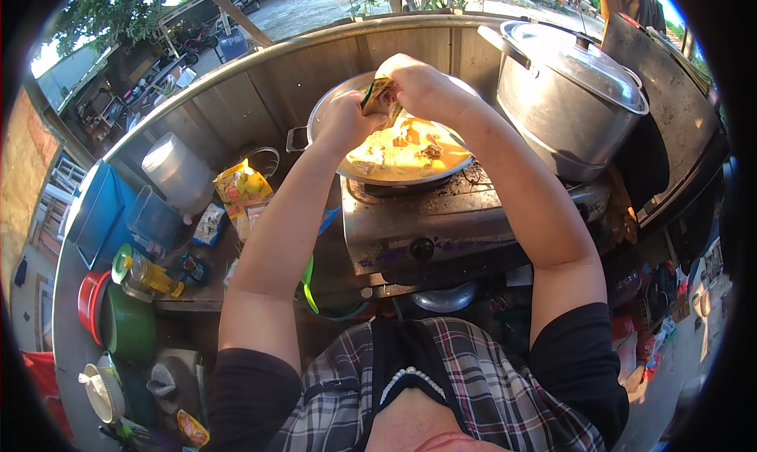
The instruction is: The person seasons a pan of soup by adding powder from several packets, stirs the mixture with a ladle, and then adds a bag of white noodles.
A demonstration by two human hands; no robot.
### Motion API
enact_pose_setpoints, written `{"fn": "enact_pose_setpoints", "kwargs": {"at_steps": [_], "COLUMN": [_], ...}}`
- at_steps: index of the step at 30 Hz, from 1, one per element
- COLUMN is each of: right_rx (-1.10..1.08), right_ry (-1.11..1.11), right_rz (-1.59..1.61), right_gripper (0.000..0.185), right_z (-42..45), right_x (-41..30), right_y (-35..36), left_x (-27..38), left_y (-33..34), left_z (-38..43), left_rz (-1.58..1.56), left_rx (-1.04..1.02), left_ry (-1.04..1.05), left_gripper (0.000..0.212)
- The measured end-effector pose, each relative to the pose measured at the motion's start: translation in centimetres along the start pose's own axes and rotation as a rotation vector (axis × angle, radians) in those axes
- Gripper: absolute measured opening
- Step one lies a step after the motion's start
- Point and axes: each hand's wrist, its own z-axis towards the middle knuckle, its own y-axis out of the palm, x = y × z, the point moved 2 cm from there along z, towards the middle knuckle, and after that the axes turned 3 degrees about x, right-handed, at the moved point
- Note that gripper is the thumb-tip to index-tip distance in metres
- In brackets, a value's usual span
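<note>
A wide metal pan point(401, 181) filled with orange-yellow broth and chunky pieces of food point(408, 144) stands on a metal gas stove point(426, 215). Over its far part, my left hand point(348, 120) and my right hand point(417, 88) meet around a small packet point(378, 96) with a green edge. Both hands hold the packet, which is tilted above the broth. Its contents are too small to make out. Strong sunlight falls across the pan and my right hand.
Right of the pan stands a large lidded aluminum pot point(550, 109). A metal panel point(266, 85) rises behind the stove. To the left are a yellow packet point(242, 186), a clear plastic container point(155, 215), a blue container point(106, 215), an oil bottle point(155, 279) and a green basin point(127, 322).
</note>
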Motion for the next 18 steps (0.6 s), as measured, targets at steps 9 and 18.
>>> {"fn": "enact_pose_setpoints", "kwargs": {"at_steps": [9, 18], "right_rx": [0.04, 0.123], "right_ry": [-0.012, -0.073], "right_rz": [0.0, -0.072], "right_gripper": [0.031, 0.01], "right_z": [-0.4, -0.6], "right_x": [2.7, 2.0], "right_y": [0.3, -0.8], "left_x": [1.8, 5.3], "left_y": [0.7, -0.2], "left_z": [-0.3, -0.9], "left_rz": [-0.024, -0.057], "left_rx": [0.055, 0.014], "left_ry": [-0.143, -0.265], "left_gripper": [0.034, 0.029]}}
